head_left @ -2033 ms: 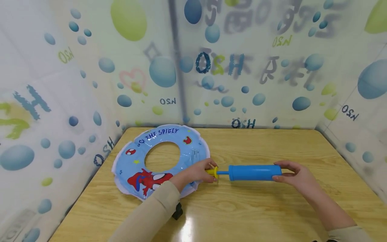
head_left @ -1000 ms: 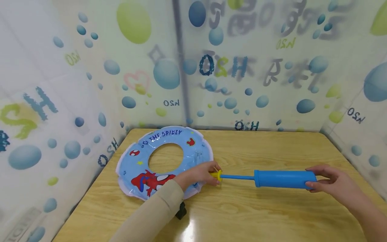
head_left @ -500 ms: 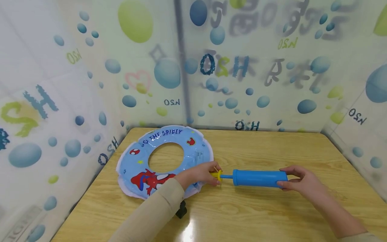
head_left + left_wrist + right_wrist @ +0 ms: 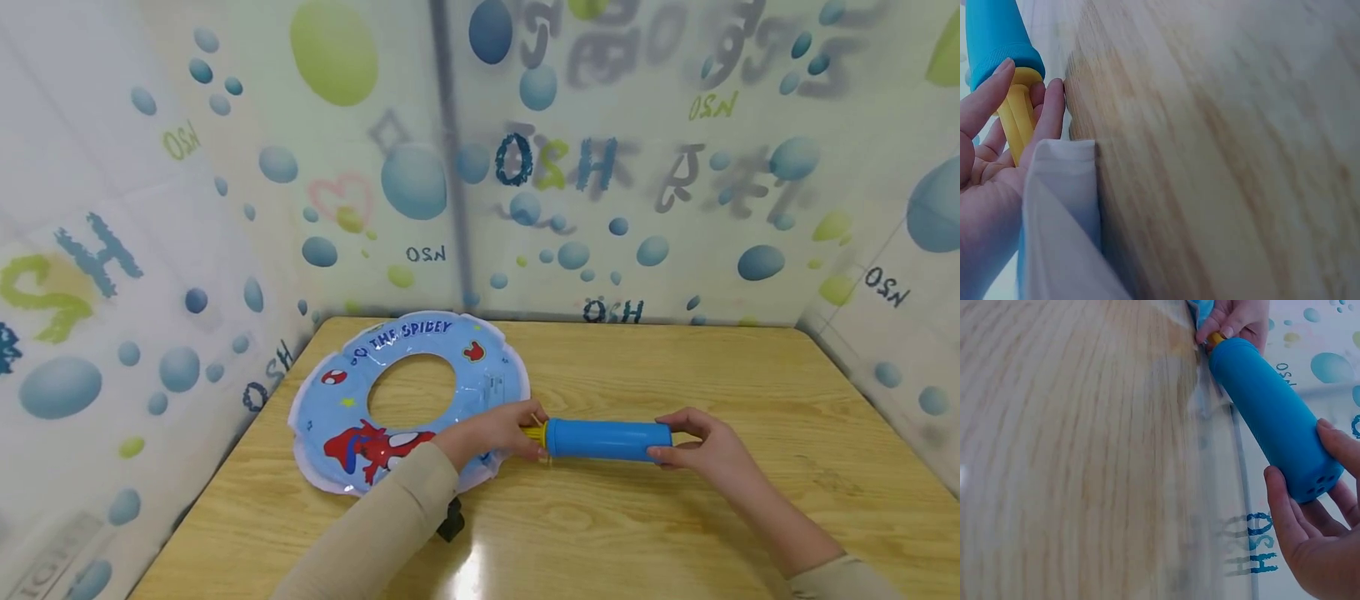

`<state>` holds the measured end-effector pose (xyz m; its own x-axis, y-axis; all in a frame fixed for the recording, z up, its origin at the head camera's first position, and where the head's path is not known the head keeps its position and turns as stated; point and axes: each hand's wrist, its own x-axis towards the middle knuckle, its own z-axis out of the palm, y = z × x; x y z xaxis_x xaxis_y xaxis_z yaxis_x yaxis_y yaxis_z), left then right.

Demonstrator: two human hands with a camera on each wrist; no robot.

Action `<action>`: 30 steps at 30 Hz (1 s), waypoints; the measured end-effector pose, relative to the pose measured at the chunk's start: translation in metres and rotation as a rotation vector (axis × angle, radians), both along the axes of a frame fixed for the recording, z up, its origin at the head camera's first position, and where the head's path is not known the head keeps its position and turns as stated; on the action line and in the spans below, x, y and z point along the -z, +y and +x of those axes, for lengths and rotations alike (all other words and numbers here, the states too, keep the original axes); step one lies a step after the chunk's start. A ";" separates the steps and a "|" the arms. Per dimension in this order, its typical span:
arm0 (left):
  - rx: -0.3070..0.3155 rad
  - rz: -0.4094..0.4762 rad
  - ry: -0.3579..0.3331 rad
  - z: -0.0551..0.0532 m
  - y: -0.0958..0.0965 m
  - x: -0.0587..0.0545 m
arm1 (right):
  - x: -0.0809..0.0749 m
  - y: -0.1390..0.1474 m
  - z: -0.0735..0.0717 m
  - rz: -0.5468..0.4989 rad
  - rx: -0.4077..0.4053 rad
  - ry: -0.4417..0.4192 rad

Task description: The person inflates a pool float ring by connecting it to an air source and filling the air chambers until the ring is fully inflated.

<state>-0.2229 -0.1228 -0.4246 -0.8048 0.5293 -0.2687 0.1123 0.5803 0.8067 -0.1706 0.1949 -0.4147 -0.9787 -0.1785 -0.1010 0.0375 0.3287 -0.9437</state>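
A blue hand pump (image 4: pixel 607 439) lies level across the middle of the head view, its barrel pushed up against a yellow end piece (image 4: pixel 1017 115). My left hand (image 4: pixel 497 427) holds that yellow piece between thumb and fingers, over the right edge of a light-blue printed swim ring (image 4: pixel 324 425). Around the barrel's far right end curl the thumb and fingers of my right hand (image 4: pixel 701 442). Small holes show in that blue end in the right wrist view. The ring looks partly filled, with a wrinkled pale rim. The tip of the yellow piece is hidden by my left hand.
The wooden table (image 4: pixel 675 533) carries the ring on its left side. Walls covered with bubble-print sheeting (image 4: pixel 570 250) stand behind and at both sides. A small black object (image 4: pixel 450 522) shows beneath my left sleeve.
The barrel first slid right with my right hand, baring a long blue rod, then came back left until the rod vanished. My left hand stays by the ring, holding the yellow piece.
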 end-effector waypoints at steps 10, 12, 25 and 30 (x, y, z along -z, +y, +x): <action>-0.032 0.013 -0.035 0.001 0.001 -0.003 | -0.005 0.010 0.006 0.021 -0.006 0.012; -0.041 0.028 -0.044 0.002 0.002 -0.004 | -0.007 0.018 0.008 0.028 -0.002 0.015; -0.052 0.030 -0.047 0.000 0.003 0.001 | -0.007 0.077 0.018 0.095 0.047 0.027; -0.045 0.030 -0.045 0.000 0.003 0.000 | -0.007 0.100 0.023 0.130 0.056 0.011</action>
